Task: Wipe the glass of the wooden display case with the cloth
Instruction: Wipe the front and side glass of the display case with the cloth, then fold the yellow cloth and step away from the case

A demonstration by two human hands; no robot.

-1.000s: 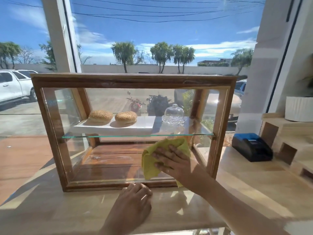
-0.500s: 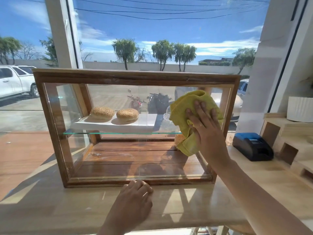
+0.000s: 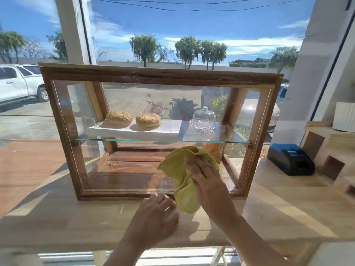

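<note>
The wooden display case [image 3: 159, 73] stands on a light wooden counter, its front glass pane facing me. My right hand [image 3: 206, 179] presses a yellow cloth [image 3: 176, 169] flat against the lower right of that glass, fingers straight. The cloth's lower end hangs over the case's bottom frame. My left hand [image 3: 155, 215] rests on the counter just in front of the case's bottom rail, fingers loosely curled, holding nothing.
Inside the case, two sesame buns [image 3: 132, 120] on a white tray and a small glass dome [image 3: 203, 119] stand on the glass shelf. A black and blue receipt printer [image 3: 290, 159] sits right of the case. Wooden stepped boxes [image 3: 330, 150] fill the far right.
My right hand has swept the cloth down from the upper right of the glass to the lower right. The left hand has stayed on the counter.
</note>
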